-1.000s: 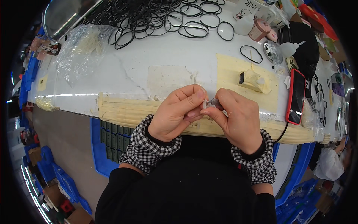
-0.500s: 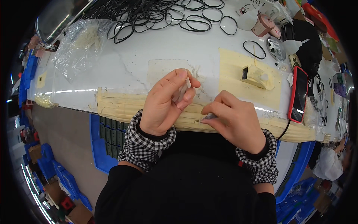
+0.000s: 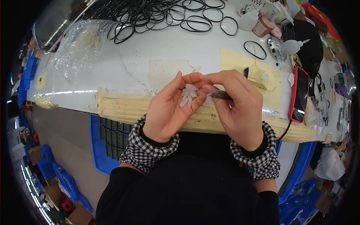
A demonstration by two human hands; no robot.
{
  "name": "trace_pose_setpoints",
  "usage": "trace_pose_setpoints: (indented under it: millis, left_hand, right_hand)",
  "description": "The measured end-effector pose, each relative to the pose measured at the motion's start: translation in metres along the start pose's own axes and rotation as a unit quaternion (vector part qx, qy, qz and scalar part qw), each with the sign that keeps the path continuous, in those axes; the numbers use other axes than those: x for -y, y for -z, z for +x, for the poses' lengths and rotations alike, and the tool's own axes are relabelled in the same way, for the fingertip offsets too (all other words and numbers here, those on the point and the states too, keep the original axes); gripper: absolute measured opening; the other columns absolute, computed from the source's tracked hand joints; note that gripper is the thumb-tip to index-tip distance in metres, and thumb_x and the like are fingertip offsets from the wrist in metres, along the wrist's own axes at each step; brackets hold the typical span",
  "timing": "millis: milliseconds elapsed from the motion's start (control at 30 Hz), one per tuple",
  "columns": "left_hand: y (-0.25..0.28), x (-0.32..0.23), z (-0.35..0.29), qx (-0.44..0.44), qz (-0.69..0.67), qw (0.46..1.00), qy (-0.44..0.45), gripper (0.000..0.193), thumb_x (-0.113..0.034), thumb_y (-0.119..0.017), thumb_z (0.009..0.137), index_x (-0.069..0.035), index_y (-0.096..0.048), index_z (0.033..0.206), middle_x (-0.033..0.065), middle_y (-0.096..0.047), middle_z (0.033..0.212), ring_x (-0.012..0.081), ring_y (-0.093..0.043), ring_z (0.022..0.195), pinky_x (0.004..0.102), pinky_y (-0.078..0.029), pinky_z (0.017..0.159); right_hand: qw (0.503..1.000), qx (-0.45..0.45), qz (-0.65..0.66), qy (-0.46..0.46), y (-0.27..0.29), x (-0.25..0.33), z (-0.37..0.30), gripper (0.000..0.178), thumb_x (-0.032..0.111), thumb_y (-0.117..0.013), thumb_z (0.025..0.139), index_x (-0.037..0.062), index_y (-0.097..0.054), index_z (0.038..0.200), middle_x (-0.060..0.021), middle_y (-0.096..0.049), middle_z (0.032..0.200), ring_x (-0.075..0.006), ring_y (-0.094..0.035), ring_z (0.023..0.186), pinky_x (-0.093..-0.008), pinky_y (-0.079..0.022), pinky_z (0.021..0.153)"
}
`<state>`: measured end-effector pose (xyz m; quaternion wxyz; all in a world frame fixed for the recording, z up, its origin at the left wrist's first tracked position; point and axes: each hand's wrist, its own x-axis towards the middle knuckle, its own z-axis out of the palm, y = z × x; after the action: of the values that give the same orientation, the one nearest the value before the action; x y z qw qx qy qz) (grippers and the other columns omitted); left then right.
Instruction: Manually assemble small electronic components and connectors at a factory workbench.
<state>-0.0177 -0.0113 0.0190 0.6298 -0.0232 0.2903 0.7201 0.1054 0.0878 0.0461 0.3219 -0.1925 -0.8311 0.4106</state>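
Observation:
My left hand [image 3: 163,109] is turned palm up above the table's padded front edge. Its fingers curl around a small bunch of whitish, translucent strips [image 3: 189,95] lying in the palm. Close beside it, my right hand [image 3: 243,109] pinches a thin, dark, blade-like tool [image 3: 221,95] between thumb and fingers. The tool's tip points toward the left fingers, and the fingertips of both hands meet or nearly meet. How much of the tool lies inside the right hand is hidden.
Black rubber rings [image 3: 150,15] are heaped at the back. A clear plastic bag [image 3: 80,47] lies left. On the right are a taped block [image 3: 261,77], a red-cased phone [image 3: 300,95] and a squeeze bottle [image 3: 294,47]. Blue trays [image 3: 103,159] sit below the table.
My right hand has moved up and left to meet the left one, bringing the dark tool into clearer view. My left palm has turned up, showing the whitish strips.

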Motion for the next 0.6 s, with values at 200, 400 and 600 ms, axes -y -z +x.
trace_pose_setpoints:
  millis: [200,400,600]
  left_hand:
    - [0.029,-0.022,-0.003,0.015,-0.116,0.99,-0.081,0.022,-0.018,-0.039,0.1,0.001,-0.051,0.102,0.0066,-0.048,0.089,0.0127,-0.041,0.073,0.0222,-0.038,0.059]
    - [0.027,-0.02,0.002,-0.049,-0.1,0.987,-0.113,0.019,-0.015,-0.041,0.099,0.001,-0.051,0.102,0.0066,-0.048,0.088,0.0131,-0.041,0.072,0.0223,-0.038,0.058]
    - [0.015,-0.004,0.004,-0.059,0.034,0.995,-0.075,0.022,-0.016,-0.047,0.097,0.002,-0.052,0.108,0.0039,-0.05,0.09,0.0095,-0.042,0.072,0.0204,-0.036,0.058]
  right_hand:
    - [0.982,0.066,-0.173,-0.027,-0.015,-0.028,-0.009,0.015,0.013,-0.067,0.079,0.0065,-0.054,0.084,-0.0075,-0.056,0.078,-0.0264,-0.059,0.062,-0.0338,-0.046,0.051]
    - [0.965,0.083,-0.246,-0.039,-0.025,-0.03,-0.015,0.016,0.012,-0.066,0.077,0.0076,-0.054,0.086,-0.0068,-0.054,0.079,-0.0266,-0.058,0.062,-0.0347,-0.045,0.052]
    - [0.986,0.037,-0.152,-0.065,-0.006,-0.036,-0.017,0.014,0.004,-0.065,0.077,0.0033,-0.054,0.085,-0.0084,-0.056,0.078,-0.0261,-0.057,0.061,-0.0335,-0.044,0.052]
